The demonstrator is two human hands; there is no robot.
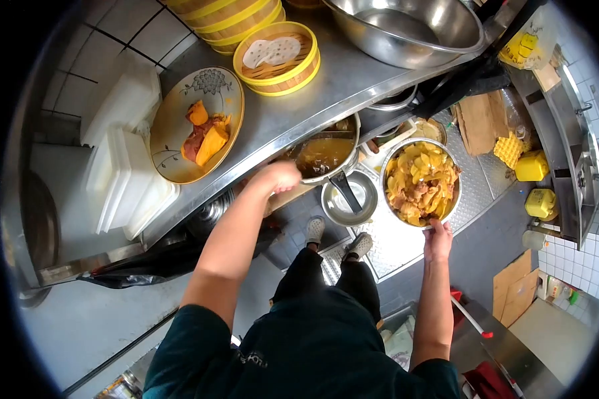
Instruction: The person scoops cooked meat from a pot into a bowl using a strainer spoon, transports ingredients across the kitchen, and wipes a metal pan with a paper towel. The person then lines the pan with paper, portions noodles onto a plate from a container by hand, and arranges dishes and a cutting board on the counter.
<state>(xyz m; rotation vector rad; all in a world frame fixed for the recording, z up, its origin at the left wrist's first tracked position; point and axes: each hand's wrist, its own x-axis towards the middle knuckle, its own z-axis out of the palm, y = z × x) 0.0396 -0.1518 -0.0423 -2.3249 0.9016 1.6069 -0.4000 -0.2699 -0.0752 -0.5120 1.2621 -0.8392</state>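
Note:
My right hand [437,240] grips the near rim of a round metal bowl [456,199] filled with sliced potatoes and chunks of meat [421,183]. My left hand [283,177] is closed beside a metal pot [358,133] of brown liquid [323,154]; its fingertips are hidden, and I cannot make out what they hold. The pot's black handle [345,191] points toward me. Under that handle stands a smaller steel bowl [337,207].
A steel counter [273,120] runs across the left, its edge above the pot. On it stand a plate [170,163] with orange and reddish pieces, bamboo steamers [286,83], a large steel basin [439,55] and white foam boxes [116,179]. Yellow jugs [531,166] stand at right.

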